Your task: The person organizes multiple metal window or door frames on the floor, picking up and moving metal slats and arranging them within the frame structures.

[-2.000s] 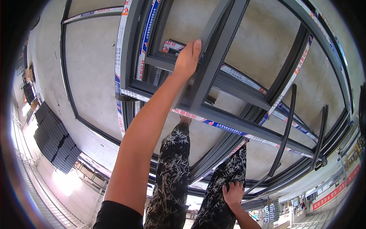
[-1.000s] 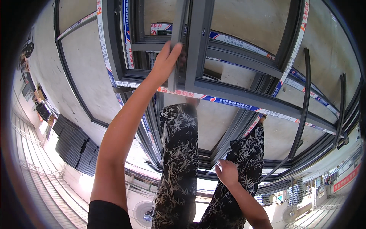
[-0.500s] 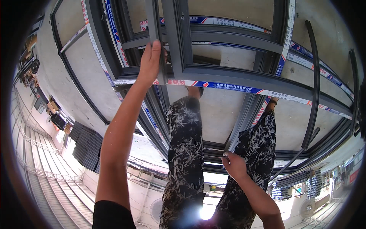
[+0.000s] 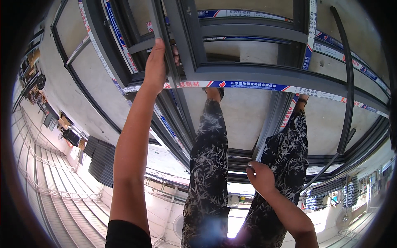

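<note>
My left hand (image 4: 155,68) is closed around a dark grey metal profile bar (image 4: 160,20). Its thumb lies along the bar's left side, and fingertips show past the right side. This bar stands within a large dark grey window frame (image 4: 248,74), whose near rail carries a strip of blue, white and red protective tape (image 4: 231,85). Lower down, beside my right thigh, my right hand (image 4: 261,178) is held with curled fingers and the thumb against them. Something small and pale shows at its fingertips, too small to name.
Under the large frame, more grey frames and profiles (image 4: 275,120) lie on the concrete floor (image 4: 240,113). A long black strip (image 4: 347,82) crosses at the right. Stacked dark corrugated pieces (image 4: 99,157) stand at the left. My legs (image 4: 209,165) are close to the frame's near rail.
My left hand has shifted from the bar's front face to its left side, with fingertips now showing on the right. My right hand stays curled by my thigh. The whole view has shifted slightly.
</note>
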`<state>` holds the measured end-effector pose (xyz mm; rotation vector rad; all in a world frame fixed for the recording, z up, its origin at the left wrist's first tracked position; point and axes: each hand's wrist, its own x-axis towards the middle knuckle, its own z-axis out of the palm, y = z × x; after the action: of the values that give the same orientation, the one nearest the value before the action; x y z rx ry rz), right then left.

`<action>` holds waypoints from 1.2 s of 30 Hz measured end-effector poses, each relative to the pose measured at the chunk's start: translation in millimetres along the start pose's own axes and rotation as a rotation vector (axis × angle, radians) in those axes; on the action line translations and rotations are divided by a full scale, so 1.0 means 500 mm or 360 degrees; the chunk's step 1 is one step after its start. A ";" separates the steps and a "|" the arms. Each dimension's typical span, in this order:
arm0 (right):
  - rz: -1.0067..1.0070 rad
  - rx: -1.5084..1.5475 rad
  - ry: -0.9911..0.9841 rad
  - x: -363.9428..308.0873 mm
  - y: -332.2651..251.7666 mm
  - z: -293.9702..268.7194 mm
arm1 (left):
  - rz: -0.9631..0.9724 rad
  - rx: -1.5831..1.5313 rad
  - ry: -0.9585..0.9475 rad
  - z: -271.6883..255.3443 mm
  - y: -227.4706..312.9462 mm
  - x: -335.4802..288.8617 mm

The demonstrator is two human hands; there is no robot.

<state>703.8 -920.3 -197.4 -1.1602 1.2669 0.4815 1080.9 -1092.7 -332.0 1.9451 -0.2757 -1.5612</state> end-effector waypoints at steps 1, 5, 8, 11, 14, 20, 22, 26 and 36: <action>0.0001 0.0006 0.0002 0.002 -0.003 0.001 | -0.0055 -0.0050 0.0004 0.000 0.003 0.002; -0.0121 0.0007 0.0030 0.024 -0.021 0.018 | -0.0071 -0.0120 0.0009 -0.003 -0.005 0.009; -0.0206 0.0078 0.0035 0.057 -0.048 0.026 | -0.0003 -0.0082 0.0166 0.017 -0.006 0.008; -0.0230 0.0156 0.0062 0.063 -0.040 0.035 | 0.0038 -0.0047 0.0198 0.024 -0.010 0.009; -0.0190 0.0037 0.0032 0.065 -0.020 0.039 | 0.0059 0.0011 0.0280 0.029 -0.012 0.009; -0.0150 0.0062 0.0001 0.076 -0.033 0.041 | 0.0026 0.0149 0.0466 0.039 -0.001 0.006; -0.0143 -0.0022 -0.0045 0.087 -0.039 0.043 | 0.0037 0.0158 0.0521 0.039 0.000 0.010; -0.0147 -0.0123 -0.0125 0.083 -0.031 0.071 | 0.0073 0.0193 0.0608 0.045 -0.010 0.014; -0.0307 -0.0115 -0.0069 0.085 -0.054 0.047 | 0.0202 0.0366 0.0775 0.053 -0.013 0.012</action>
<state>749.9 -923.3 -227.7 -1.3115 1.0951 0.4097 1056.6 -1099.7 -343.5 2.3615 -0.3734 -0.9673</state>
